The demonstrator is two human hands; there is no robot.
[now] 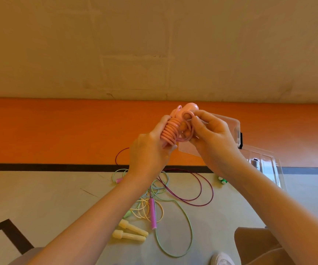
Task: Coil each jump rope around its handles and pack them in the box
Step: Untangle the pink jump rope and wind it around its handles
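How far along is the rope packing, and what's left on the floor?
In hand: the pink rope is mostly coiled around its handles, left hand gripping the bundle, right hand pinching the last loop. Left: the purple rope, green rope and yellow rope lie loose. The clear box shows nothing packed that I can see.

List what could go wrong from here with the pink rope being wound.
1. The right hand pinches only a loose end loop of the pink rope; if it slips, the coils under the left hand may spring loose.
2. The purple rope and green rope overlap on the floor and may snag when lifted.
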